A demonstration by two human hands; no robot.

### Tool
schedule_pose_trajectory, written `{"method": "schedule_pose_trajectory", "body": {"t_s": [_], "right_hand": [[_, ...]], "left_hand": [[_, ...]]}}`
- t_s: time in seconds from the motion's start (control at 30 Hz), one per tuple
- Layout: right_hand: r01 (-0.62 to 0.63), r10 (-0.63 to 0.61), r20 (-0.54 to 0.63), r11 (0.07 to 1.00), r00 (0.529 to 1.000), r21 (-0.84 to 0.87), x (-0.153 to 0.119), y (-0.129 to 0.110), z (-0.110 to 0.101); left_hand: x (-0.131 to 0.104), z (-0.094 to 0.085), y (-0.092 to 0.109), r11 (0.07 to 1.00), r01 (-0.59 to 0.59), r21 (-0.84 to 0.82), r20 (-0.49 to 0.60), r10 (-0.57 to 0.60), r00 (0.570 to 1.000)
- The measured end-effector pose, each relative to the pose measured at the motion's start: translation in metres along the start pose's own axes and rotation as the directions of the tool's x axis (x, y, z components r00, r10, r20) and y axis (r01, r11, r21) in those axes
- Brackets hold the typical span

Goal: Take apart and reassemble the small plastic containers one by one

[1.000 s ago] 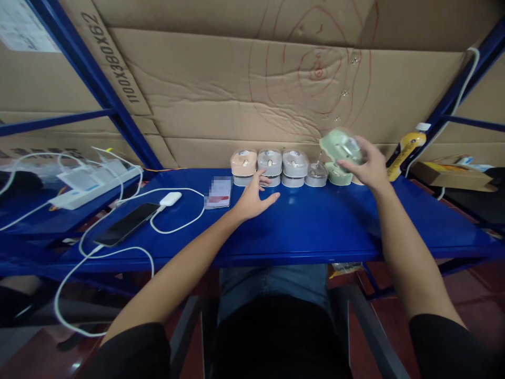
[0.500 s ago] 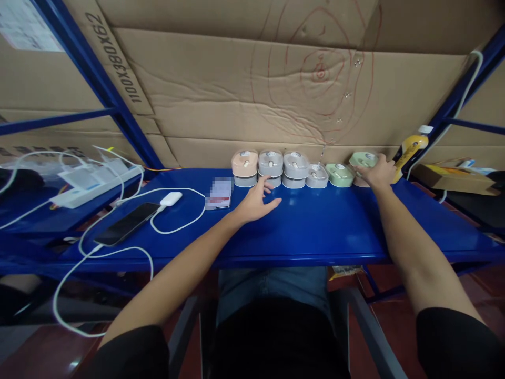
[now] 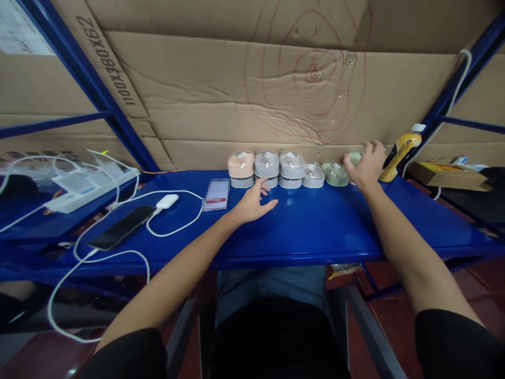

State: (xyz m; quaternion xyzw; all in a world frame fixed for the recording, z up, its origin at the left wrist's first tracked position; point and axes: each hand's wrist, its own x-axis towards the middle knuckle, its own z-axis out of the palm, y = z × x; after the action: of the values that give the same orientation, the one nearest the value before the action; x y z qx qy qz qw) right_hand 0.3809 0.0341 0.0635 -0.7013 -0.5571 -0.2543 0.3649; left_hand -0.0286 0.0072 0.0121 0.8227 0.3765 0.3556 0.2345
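Observation:
My left hand (image 3: pixel 254 202) is open, thumb apart, its fingertips in front of the lower box of a grey stack (image 3: pixel 267 164); whether they touch it I cannot tell. Left of that stands a stack with a peach box (image 3: pixel 241 164) on top, and right of it another grey stack (image 3: pixel 292 165). A single grey box (image 3: pixel 313 176) and a green box (image 3: pixel 335 175) continue the row. At its right end my right hand (image 3: pixel 367 162), fingers spread and slightly blurred, is in front of a light green box (image 3: pixel 354 157), hiding most of it and what lies beneath.
A yellow drink bottle (image 3: pixel 401 152) stands right of the row. On the left lie a phone (image 3: pixel 123 226), white cables, a white earbud case (image 3: pixel 167 201), a power strip (image 3: pixel 90 192) and a partly pixelated card-like item (image 3: pixel 216 195). Cardboard (image 3: pixel 197 95) backs the blue shelf (image 3: pixel 303 226).
My right hand has shifted left across the light green end box, its fingers more spread and raised, covering more of it. My left hand stays put; the view has turned slightly.

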Motion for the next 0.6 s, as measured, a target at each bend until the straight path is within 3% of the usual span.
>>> {"method": "schedule_pose_trajectory", "body": {"t_s": [0.07, 0.13, 0.23, 0.37, 0.6], "right_hand": [[0.247, -0.254, 0.055, 0.963, 0.966, 0.111, -0.007, -0.029, 0.002], [0.447, -0.480, 0.138, 0.868, 0.866, 0.217, -0.018, -0.062, 0.008], [0.567, -0.628, 0.240, 0.775, 0.740, 0.280, -0.035, -0.105, 0.020], [0.543, -0.594, 0.330, 0.804, 0.733, 0.241, -0.048, -0.132, 0.027], [0.574, -0.617, 0.234, 0.786, 0.752, 0.230, -0.046, -0.122, -0.001]], "left_hand": [[0.000, 0.000, 0.000, 1.000, 0.005, 0.019, 0.006, -0.005, 1.000], [0.000, 0.001, -0.001, 0.999, 0.013, 0.037, 0.011, -0.013, 1.000], [0.001, 0.001, -0.002, 0.999, 0.011, 0.042, 0.011, -0.012, 1.000], [0.002, 0.002, -0.004, 0.999, -0.004, 0.035, 0.003, 0.004, 1.000], [0.003, 0.000, -0.003, 0.999, -0.024, -0.032, -0.035, 0.023, 0.999]]}}
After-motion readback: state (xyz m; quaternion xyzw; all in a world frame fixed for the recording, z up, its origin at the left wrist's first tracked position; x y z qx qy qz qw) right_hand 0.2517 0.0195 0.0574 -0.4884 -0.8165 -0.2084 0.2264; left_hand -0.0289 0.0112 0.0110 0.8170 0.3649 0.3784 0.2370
